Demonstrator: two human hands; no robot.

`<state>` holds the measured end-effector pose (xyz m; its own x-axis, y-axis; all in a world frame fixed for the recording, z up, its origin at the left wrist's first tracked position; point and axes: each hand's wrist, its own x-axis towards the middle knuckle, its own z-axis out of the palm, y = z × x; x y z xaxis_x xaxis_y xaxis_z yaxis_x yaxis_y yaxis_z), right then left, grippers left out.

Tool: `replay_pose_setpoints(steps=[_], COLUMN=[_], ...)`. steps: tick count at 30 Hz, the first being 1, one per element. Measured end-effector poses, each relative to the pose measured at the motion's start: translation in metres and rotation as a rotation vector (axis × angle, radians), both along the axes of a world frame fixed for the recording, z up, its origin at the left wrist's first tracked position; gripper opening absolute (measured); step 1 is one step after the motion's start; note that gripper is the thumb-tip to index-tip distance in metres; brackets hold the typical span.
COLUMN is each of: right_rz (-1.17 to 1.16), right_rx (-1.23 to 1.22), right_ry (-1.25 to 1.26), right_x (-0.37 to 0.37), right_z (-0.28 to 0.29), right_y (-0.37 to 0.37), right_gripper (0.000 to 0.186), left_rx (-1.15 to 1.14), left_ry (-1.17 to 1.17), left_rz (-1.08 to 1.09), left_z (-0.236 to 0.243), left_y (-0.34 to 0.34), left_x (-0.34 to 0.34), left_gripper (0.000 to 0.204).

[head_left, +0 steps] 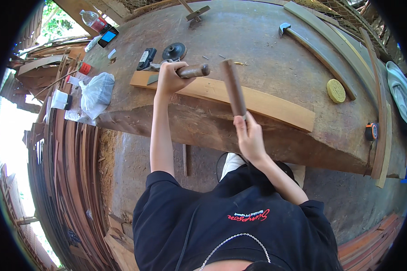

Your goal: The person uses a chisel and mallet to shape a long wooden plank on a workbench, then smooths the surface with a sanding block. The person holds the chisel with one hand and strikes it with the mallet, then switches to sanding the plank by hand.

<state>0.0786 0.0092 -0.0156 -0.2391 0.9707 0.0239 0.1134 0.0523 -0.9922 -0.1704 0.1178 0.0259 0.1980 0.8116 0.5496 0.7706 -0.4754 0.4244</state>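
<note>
My left hand (171, 77) is closed round a chisel, whose round wooden handle (193, 71) sticks out to the right. A flat grey blade tip shows left of this hand, over the left end of a long light-brown plank (267, 106). The plank lies along the near side of the workbench. In my right hand (250, 137) is a dark wooden club (233, 86), gripped at its lower end and pointing up and away. Its upper end stands just right of the chisel handle, apart from it. My fingers hide the middle of the chisel.
On the workbench (248, 36) lie a black disc (174, 51), a black battery-like block (146, 58), a hammer (321, 58), a yellow round block (336, 91) and a tape measure (371, 131). A plastic bag (97, 95), phone (108, 37) and bottle (94, 21) are at the left.
</note>
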Motion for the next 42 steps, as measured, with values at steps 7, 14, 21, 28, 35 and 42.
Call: replay_pose_setpoints(steps=[7, 14, 21, 28, 35, 42], right_rz=[-0.255, -0.025, -0.152, 0.061, -0.1, -0.146], right_rx=[0.128, -0.025, 0.08, -0.028, 0.123, 0.124], right_ry=[0.769, 0.042, 0.586, -0.175, -0.681, -0.908], right_x=[-0.007, -0.01, -0.027, 0.004, 0.111, 0.161], right_z=[0.017, 0.004, -0.018, 0.025, 0.063, 0.054], right_y=[0.017, 0.018, 0.017, 0.016, 0.04, 0.079], right_gripper=[0.038, 0.036, 0.038, 0.039, 0.032, 0.028], left_rx=[-0.009, -0.021, -0.061, -0.026, 0.064, 0.029], left_ry=[0.01, 0.018, 0.076, 0.14, 0.162, 0.288], left_rz=[-0.016, 0.038, 0.044, 0.235, 0.275, -0.2], left_z=[0.001, -0.007, -0.003, -0.02, 0.007, -0.001], left_y=[0.006, 0.004, 0.008, 0.012, 0.001, 0.032], left_x=[-0.009, -0.03, -0.028, -0.056, -0.002, 0.122], left_gripper=[0.019, 0.02, 0.019, 0.025, 0.041, 0.032])
